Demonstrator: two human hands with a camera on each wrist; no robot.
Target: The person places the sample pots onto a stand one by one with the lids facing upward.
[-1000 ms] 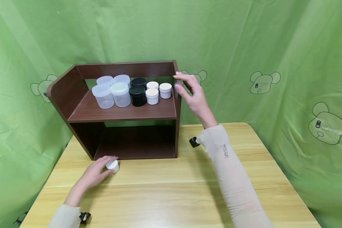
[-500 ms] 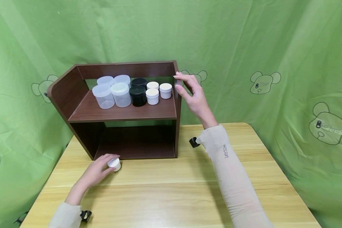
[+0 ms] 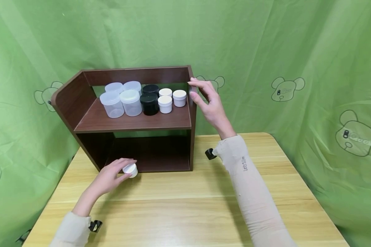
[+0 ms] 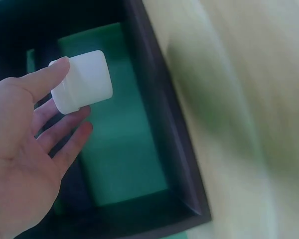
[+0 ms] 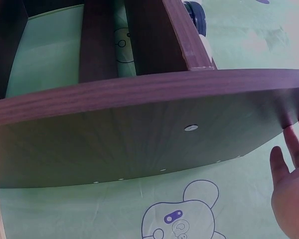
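My left hand (image 3: 111,176) pinches a small white jar (image 3: 130,169) between thumb and fingers, just above the wooden table (image 3: 185,209) at the front lower edge of the dark brown shelf unit (image 3: 136,120). In the left wrist view the small white jar (image 4: 82,82) sits at my fingertips (image 4: 57,67) before the shelf's dark lower opening. My right hand (image 3: 208,103) rests with straight fingers against the top right side panel of the shelf unit; its fingers (image 5: 289,164) show beside the side panel (image 5: 139,134).
On the upper shelf stand clear plastic jars (image 3: 122,99), two black jars (image 3: 149,99) and three small white jars (image 3: 171,97). The lower compartment (image 3: 148,154) is dark. A green bear-print cloth (image 3: 284,68) hangs behind and at both sides.
My left hand has carried the small white jar rightwards and a little up, closer to the shelf's lower opening. The right hand has stayed on the side panel.
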